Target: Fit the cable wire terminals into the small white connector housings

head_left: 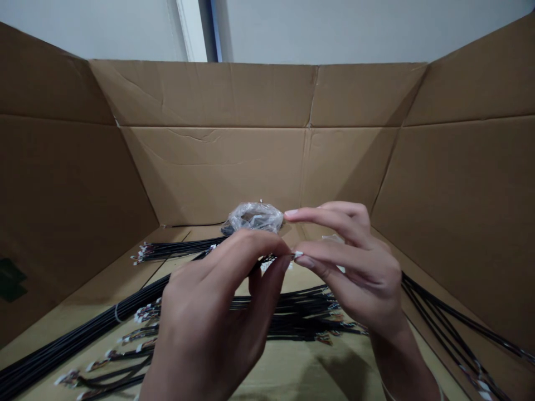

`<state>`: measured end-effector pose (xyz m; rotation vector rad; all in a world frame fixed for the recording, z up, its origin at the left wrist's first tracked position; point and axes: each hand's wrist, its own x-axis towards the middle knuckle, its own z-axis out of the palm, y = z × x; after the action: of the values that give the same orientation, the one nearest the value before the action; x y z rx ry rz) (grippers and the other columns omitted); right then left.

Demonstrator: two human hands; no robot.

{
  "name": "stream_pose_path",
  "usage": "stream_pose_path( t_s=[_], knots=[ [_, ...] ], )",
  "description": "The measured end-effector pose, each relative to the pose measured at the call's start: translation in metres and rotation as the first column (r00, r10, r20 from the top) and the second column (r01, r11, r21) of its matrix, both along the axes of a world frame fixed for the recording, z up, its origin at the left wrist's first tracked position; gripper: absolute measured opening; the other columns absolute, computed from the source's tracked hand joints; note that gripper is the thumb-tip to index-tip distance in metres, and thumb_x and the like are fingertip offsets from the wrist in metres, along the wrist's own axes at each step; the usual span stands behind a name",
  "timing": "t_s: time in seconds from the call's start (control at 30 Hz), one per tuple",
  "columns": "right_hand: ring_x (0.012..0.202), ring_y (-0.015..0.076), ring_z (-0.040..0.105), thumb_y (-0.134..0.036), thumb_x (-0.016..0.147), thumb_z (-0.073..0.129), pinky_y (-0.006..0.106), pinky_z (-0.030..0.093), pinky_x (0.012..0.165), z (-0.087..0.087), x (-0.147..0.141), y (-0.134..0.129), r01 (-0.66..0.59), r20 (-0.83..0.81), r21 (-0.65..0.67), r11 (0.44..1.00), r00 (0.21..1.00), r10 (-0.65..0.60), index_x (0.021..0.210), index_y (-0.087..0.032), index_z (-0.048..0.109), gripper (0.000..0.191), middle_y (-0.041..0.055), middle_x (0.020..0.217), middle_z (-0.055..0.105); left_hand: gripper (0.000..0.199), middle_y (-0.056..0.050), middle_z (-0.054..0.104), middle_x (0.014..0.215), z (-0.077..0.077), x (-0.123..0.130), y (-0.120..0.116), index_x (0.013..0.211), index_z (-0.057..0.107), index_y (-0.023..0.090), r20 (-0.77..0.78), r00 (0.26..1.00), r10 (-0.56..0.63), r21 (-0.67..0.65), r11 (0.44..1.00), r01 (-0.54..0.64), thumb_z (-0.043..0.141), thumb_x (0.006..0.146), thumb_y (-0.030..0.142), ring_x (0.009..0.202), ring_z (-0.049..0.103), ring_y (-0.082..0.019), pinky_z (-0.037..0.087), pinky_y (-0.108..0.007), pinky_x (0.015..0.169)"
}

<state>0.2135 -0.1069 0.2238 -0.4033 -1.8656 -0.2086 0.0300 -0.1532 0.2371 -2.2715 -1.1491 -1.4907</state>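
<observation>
My left hand (213,306) and my right hand (351,262) meet at the middle of the view, above the floor of a cardboard box (213,94). The left fingers pinch a thin black wire (267,259) near its end. The right thumb and fingers close on a small white connector (298,254) at the tip of that wire. Below my hands lies a bundle of black wires (301,314) with small connectors at their ends. My hands hide part of this bundle.
More black wire bundles (79,340) lie at the left, with another (175,250) behind them and one (447,317) at the right. A crumpled clear plastic bag (254,217) sits against the back wall. Tall cardboard flaps surround the floor, with a white wall (334,28) beyond.
</observation>
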Motion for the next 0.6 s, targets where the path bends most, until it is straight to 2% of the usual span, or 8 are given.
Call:
stream_pose_path(
  t_s=[0.17, 0.33, 0.43, 0.5, 0.6],
  knots=[
    [0.109, 0.0248, 0.06, -0.002, 0.095, 0.065, 0.044, 0.05, 0.093, 0.0, 0.0, -0.006, 0.047, 0.005, 0.051, 0.998, 0.999, -0.047, 0.092, -0.021, 0.076, 0.022, 0.0048, 0.122, 0.081, 0.019, 0.012, 0.077, 0.088, 0.001, 0.0, -0.003, 0.093, 0.065, 0.031, 0.029, 1.0, -0.002, -0.042, 0.999, 0.004, 0.062, 0.096, 0.013, 0.066, 0.072, -0.009, 0.058, -0.017, 0.065],
    [0.115, 0.0272, 0.061, -0.004, 0.098, 0.063, 0.047, 0.048, 0.094, -0.002, 0.001, -0.009, 0.074, 0.024, 0.064, 0.995, 0.997, -0.075, 0.098, -0.023, 0.075, 0.023, 0.0034, 0.123, 0.082, 0.02, 0.011, 0.077, 0.087, 0.002, 0.001, -0.003, 0.092, 0.064, 0.03, 0.035, 0.999, -0.025, -0.028, 0.999, 0.026, 0.061, 0.095, 0.011, 0.066, 0.072, -0.01, 0.059, -0.018, 0.065],
    [0.112, 0.026, 0.063, -0.006, 0.097, 0.066, 0.047, 0.048, 0.094, -0.002, -0.003, -0.008, 0.103, -0.003, 0.059, 0.993, 0.995, -0.103, 0.096, -0.024, 0.074, 0.02, 0.0019, 0.12, 0.083, 0.019, 0.011, 0.078, 0.087, 0.002, 0.003, -0.003, 0.093, 0.064, 0.031, 0.059, 0.998, 0.005, -0.044, 0.999, -0.002, 0.062, 0.097, 0.013, 0.067, 0.073, -0.011, 0.06, -0.021, 0.067],
    [0.109, 0.0252, 0.064, -0.008, 0.096, 0.068, 0.046, 0.049, 0.094, -0.003, -0.007, -0.007, 0.087, -0.056, 0.014, 0.996, 0.995, -0.086, 0.094, -0.025, 0.073, 0.018, 0.0015, 0.118, 0.083, 0.017, 0.011, 0.078, 0.086, 0.002, 0.003, -0.005, 0.094, 0.065, 0.032, 0.079, 0.997, 0.027, -0.05, 0.998, -0.024, 0.062, 0.097, 0.015, 0.066, 0.072, -0.012, 0.06, -0.022, 0.066],
    [0.11, 0.0257, 0.068, -0.01, 0.094, 0.071, 0.047, 0.052, 0.095, -0.005, -0.011, -0.003, -0.031, -0.15, -0.114, 0.993, 0.989, 0.013, 0.093, -0.027, 0.073, 0.017, 0.0024, 0.119, 0.081, 0.013, 0.01, 0.079, 0.088, 0.003, 0.001, -0.008, 0.097, 0.067, 0.032, 0.082, 0.996, 0.029, -0.077, 0.997, -0.023, 0.062, 0.098, 0.02, 0.066, 0.074, -0.012, 0.058, -0.022, 0.061]
  ],
)
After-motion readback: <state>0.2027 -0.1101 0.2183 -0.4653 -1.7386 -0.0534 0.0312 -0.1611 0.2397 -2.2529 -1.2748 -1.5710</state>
